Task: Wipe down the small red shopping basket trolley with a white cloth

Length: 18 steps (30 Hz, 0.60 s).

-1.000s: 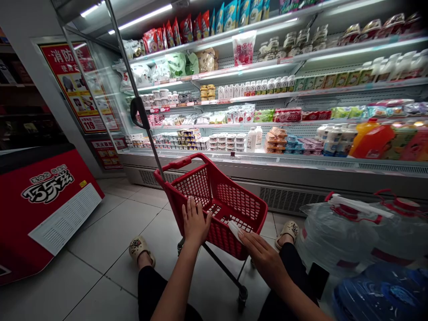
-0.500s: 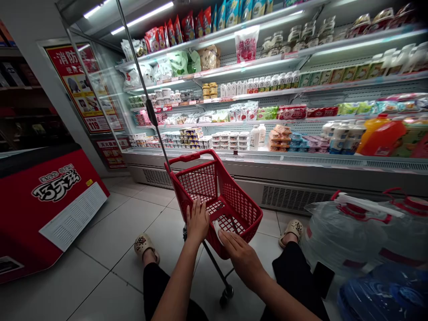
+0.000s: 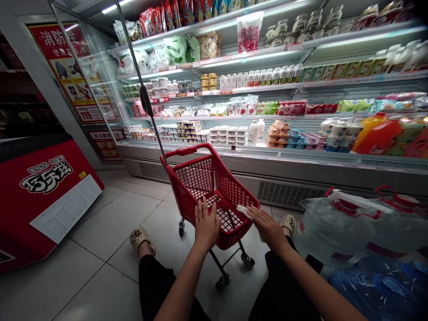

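A small red shopping cart (image 3: 230,191) with a perforated basket stands on the tiled floor between my legs. My left hand (image 3: 206,225) lies flat against the near side of the basket, its fingers stretched out. At the basket's right corner, my right hand (image 3: 267,228) presses a white cloth (image 3: 244,211) on the rim. Part of the cloth is hidden under my fingers. A thin metal pole (image 3: 147,104) rises from the cart's rear left corner.
A refrigerated display (image 3: 254,154) full of dairy goods and drinks runs behind the cart. Large water bottles (image 3: 334,227) stand at the right, with a blue bottle (image 3: 384,285) and a dark phone (image 3: 314,263) nearby. At the left is a red freezer (image 3: 50,196).
My right hand has moved the cloth right along the basket rim to its corner. My left hand has shifted slightly right and down. The camera view has shifted a little.
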### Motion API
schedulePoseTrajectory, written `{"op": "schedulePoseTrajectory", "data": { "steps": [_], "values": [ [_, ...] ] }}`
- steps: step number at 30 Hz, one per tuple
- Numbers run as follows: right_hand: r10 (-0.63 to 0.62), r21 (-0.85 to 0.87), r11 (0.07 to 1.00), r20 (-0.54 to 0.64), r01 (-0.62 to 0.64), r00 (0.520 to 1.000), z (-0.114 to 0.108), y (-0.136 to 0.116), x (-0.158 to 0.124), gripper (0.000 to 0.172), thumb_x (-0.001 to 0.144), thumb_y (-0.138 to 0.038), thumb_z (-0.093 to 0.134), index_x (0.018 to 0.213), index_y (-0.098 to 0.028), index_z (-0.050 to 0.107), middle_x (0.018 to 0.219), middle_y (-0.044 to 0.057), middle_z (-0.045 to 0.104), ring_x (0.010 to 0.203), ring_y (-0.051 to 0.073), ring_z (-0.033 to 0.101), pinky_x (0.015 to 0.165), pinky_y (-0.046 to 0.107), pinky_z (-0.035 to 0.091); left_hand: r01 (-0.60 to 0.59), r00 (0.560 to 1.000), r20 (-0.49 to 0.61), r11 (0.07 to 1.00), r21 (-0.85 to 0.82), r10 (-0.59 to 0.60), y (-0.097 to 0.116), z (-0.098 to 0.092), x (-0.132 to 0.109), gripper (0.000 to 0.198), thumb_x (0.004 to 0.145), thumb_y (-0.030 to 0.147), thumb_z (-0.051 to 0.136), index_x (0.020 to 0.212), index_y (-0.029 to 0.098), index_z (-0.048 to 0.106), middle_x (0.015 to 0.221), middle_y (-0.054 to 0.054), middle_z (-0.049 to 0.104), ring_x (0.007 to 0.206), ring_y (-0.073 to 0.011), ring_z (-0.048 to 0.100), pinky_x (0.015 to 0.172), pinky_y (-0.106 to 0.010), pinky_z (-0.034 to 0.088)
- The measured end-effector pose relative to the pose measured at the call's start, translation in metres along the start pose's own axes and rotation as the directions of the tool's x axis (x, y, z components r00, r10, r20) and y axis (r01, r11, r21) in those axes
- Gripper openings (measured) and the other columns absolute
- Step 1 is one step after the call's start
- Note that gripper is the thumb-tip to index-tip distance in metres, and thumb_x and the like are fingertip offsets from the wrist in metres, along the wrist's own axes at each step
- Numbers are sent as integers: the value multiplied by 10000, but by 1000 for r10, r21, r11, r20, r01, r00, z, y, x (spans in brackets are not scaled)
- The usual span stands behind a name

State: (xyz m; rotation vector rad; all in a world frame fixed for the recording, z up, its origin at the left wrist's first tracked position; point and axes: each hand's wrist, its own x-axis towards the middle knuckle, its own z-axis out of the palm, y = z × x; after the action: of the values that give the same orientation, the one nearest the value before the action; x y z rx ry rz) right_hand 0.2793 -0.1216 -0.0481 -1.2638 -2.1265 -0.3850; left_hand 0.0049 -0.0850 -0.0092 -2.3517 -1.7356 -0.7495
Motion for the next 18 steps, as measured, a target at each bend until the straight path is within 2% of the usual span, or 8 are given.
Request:
{"op": "schedulePoseTrajectory", "data": {
  "steps": [2,4,7,10,12,13,15,18],
  "values": [
    [55,-6,998,-16,-55,998,1,12,0,657,999,-61,373,1615,-283,325,1546,48,535,1442,207,481,1200,489,422,5,1000,-11,1000,5,-5,2,1,2,538,1010,298,475,1543,226,483,1723,-109,195,1585,-357,155,1262,-572,227],
    [95,4,995,-44,-95,995,5,4,1,656,1006,-68,360,1624,-279,303,1554,54,525,1450,214,471,1194,483,431,8,1000,-26,1000,8,-8,4,3,3,540,1003,269,475,1541,230,488,1724,-101,195,1586,-360,149,1263,-577,227],
    [82,32,996,-73,-80,994,14,-42,1,697,980,-35,349,1633,-269,278,1565,52,511,1466,215,447,1187,469,447,0,999,-33,1000,-1,0,4,4,5,556,977,220,496,1533,232,500,1724,-96,195,1585,-376,134,1261,-594,223],
    [-6,68,998,-53,10,999,19,-92,3,727,955,-16,361,1635,-257,271,1571,41,501,1470,209,441,1187,449,455,-17,1000,-20,1000,-12,16,0,4,6,583,951,185,518,1531,236,501,1725,-101,188,1582,-391,134,1257,-609,224],
    [-71,84,994,-31,74,997,19,-106,5,722,951,-13,362,1632,-239,278,1568,43,504,1465,199,448,1192,436,451,-30,999,-10,999,-15,30,-6,3,6,594,942,170,519,1531,245,501,1728,-102,175,1581,-397,135,1255,-611,225],
    [-110,89,990,-23,112,994,18,-105,6,718,950,-7,356,1627,-237,291,1561,42,513,1459,191,455,1198,435,441,-40,999,-9,999,-17,40,-8,3,7,598,942,167,515,1533,254,498,1730,-96,168,1582,-396,129,1255,-611,225],
    [-183,91,979,-14,183,983,15,-87,8,702,951,2,351,1608,-244,337,1537,39,544,1442,175,477,1211,439,421,-61,998,-13,998,-26,61,-14,3,7,613,946,166,504,1548,273,474,1734,-80,156,1586,-390,110,1254,-609,230],
    [-193,72,978,-22,194,981,7,-37,10,665,949,2,376,1558,-260,432,1494,38,593,1415,174,511,1211,456,417,-91,996,-26,995,-51,90,-20,4,7,671,947,170,497,1596,296,381,1738,-65,142,1590,-377,94,1245,-614,250]
  ]
}}
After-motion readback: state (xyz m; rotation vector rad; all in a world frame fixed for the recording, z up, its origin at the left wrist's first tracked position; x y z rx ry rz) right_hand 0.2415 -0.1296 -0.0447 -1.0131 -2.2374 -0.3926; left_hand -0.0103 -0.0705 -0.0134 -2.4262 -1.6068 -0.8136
